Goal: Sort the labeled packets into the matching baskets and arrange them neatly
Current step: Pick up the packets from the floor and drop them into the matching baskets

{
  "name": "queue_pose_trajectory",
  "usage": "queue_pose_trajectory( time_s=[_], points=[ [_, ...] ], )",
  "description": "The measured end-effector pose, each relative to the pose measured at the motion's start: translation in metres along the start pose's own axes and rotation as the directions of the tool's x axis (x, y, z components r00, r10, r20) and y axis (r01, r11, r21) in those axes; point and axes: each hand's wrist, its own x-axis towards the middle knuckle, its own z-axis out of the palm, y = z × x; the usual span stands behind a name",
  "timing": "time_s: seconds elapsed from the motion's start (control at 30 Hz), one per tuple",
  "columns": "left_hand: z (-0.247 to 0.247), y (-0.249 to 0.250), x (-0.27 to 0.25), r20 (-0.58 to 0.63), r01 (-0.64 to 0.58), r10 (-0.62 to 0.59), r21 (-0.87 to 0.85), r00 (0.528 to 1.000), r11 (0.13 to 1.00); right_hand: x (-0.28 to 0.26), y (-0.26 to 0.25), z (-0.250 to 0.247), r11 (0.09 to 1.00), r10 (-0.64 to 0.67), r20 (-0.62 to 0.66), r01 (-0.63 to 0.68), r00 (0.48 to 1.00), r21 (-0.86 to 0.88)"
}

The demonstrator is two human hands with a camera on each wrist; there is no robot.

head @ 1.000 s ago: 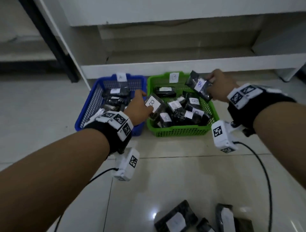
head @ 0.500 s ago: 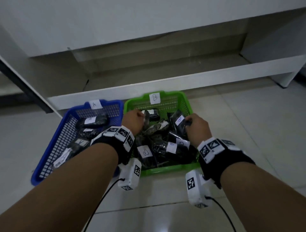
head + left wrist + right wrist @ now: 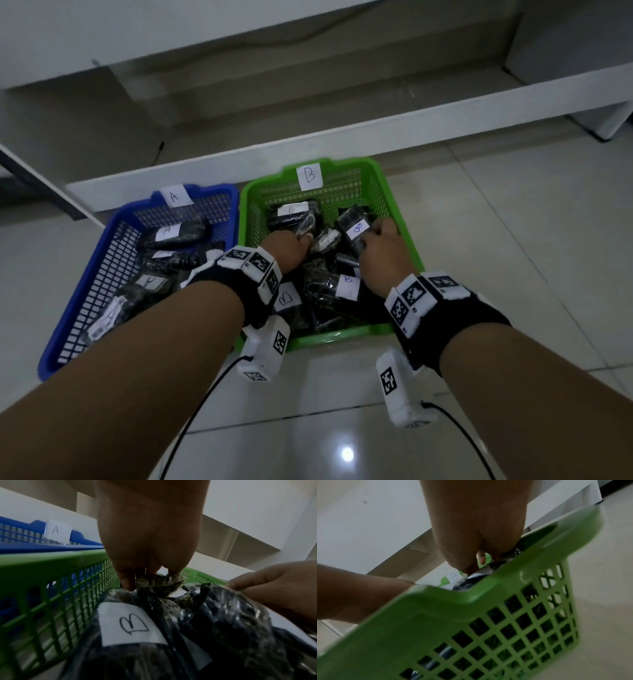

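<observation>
A green basket (image 3: pixel 397 192) labeled B holds several black packets with white B labels. Beside it on the left stands a blue basket (image 3: pixel 102 260) labeled A, filled with A packets (image 3: pixel 174 233). Both hands are down inside the green basket. My left hand (image 3: pixel 291 246) pinches a crinkled dark packet (image 3: pixel 159 586) near the basket's middle. On the right side my right hand (image 3: pixel 383 240) grips a black packet labeled B (image 3: pixel 356 228) and holds it tilted. More B packets (image 3: pixel 130 623) lie under my left wrist. The green basket wall (image 3: pixel 505 622) hides most of the right fingers.
The baskets stand on a pale tiled floor (image 3: pixel 513 222) against the low white shelf unit (image 3: pixel 308 137). Black cables (image 3: pixel 205 394) trail from the wrist cameras across the floor near me. A dark post (image 3: pixel 34 185) leans at far left.
Both hands came down into the green basket from above its rim. The right hand brought its B packet in, and the left hand moved from the front left corner toward the middle.
</observation>
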Motion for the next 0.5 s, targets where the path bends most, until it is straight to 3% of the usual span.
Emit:
queue_pose_trajectory(
  time_s=[0.1, 0.2, 0.3, 0.37, 0.43, 0.5],
  points=[
    [0.005, -0.006, -0.010, -0.019, -0.028, 0.028, 0.047, 0.999, 0.999, -0.003, -0.005, -0.001, 0.993, -0.047, 0.028, 0.050, 0.998, -0.105],
    [0.006, -0.010, -0.027, -0.187, -0.067, 0.066, 0.001, 0.980, 0.998, -0.008, -0.011, -0.012, 0.979, -0.197, -0.072, 0.192, 0.978, -0.068],
    [0.009, -0.007, -0.059, -0.473, -0.220, 0.110, -0.183, 0.874, 0.958, -0.017, -0.013, -0.036, 0.969, -0.243, -0.043, 0.240, 0.969, -0.061],
    [0.021, 0.001, -0.092, -0.594, -0.336, 0.125, -0.258, 0.795, 0.906, -0.034, -0.007, -0.049, 0.943, -0.332, -0.081, 0.329, 0.940, -0.049],
    [0.041, 0.012, -0.132, -0.650, -0.444, 0.193, -0.246, 0.735, 0.862, -0.071, 0.005, -0.054, 0.901, -0.433, -0.168, 0.422, 0.886, -0.099],
    [0.067, 0.024, -0.164, -0.612, -0.512, 0.286, -0.231, 0.737, 0.827, -0.117, 0.019, -0.053, 0.863, -0.505, -0.219, 0.481, 0.835, -0.157]
  ],
)
